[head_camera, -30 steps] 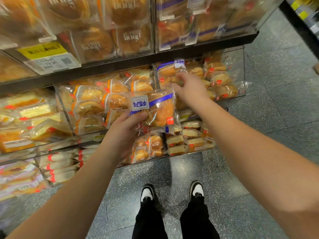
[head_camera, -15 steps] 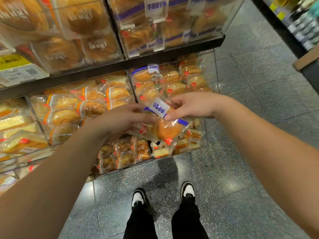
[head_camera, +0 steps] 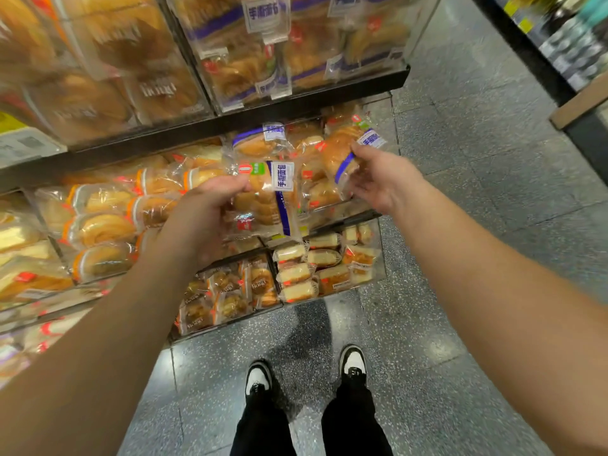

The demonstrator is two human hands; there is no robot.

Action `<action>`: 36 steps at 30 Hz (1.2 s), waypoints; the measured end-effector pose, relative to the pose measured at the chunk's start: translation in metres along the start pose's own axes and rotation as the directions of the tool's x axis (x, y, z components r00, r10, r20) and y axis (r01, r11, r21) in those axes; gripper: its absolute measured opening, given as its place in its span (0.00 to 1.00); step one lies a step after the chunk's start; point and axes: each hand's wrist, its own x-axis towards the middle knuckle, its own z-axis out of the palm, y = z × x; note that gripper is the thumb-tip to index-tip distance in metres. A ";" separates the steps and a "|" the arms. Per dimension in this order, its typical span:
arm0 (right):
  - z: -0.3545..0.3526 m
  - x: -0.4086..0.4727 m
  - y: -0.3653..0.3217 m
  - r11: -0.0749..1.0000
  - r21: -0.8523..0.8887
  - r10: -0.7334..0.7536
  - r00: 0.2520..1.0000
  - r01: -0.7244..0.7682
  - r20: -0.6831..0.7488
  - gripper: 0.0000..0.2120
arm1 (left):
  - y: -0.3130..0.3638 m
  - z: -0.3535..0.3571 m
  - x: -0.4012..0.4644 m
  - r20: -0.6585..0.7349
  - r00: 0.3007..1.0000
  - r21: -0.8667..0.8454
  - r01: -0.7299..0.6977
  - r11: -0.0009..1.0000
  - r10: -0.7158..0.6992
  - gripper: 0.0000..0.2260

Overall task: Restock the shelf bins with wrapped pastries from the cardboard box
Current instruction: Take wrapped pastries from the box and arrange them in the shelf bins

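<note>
This is looking like a shop aisle: clear shelf bins (head_camera: 378, 245) are holding many wrapped pastries (head_camera: 102, 227), a price label (head_camera: 23, 144) is hanging left of the bins, and speckled floor tiles (head_camera: 477, 159) are lying beside them.

The middle shelf bin (head_camera: 385, 126) is packed with wrapped pastries (head_camera: 312, 192) to its front wall, the upper shelf edge (head_camera: 230, 126) overhangs it, and open floor (head_camera: 477, 179) lies to its right.

Blue "手撕面包" label on held wrapped pastry (head_camera: 263, 199); same on upper packs (head_camera: 263, 14).
</note>
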 end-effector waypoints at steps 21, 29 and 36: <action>0.061 0.045 0.001 0.955 0.294 -0.007 0.986 -0.043 0.166 0.09 | -0.020 -0.026 -0.006 -0.115 0.993 -0.238 -0.006 0.971 -0.022 0.09; 0.072 0.049 0.008 0.946 0.325 0.008 1.000 -0.016 0.025 0.06 | -0.017 -0.020 -0.003 -0.121 0.991 -0.280 0.022 0.960 -0.058 0.09; 0.086 0.055 0.002 0.982 0.180 -0.057 0.998 0.061 -0.027 0.16 | -0.013 -0.018 -0.004 -0.144 0.987 -0.306 0.023 0.952 -0.070 0.11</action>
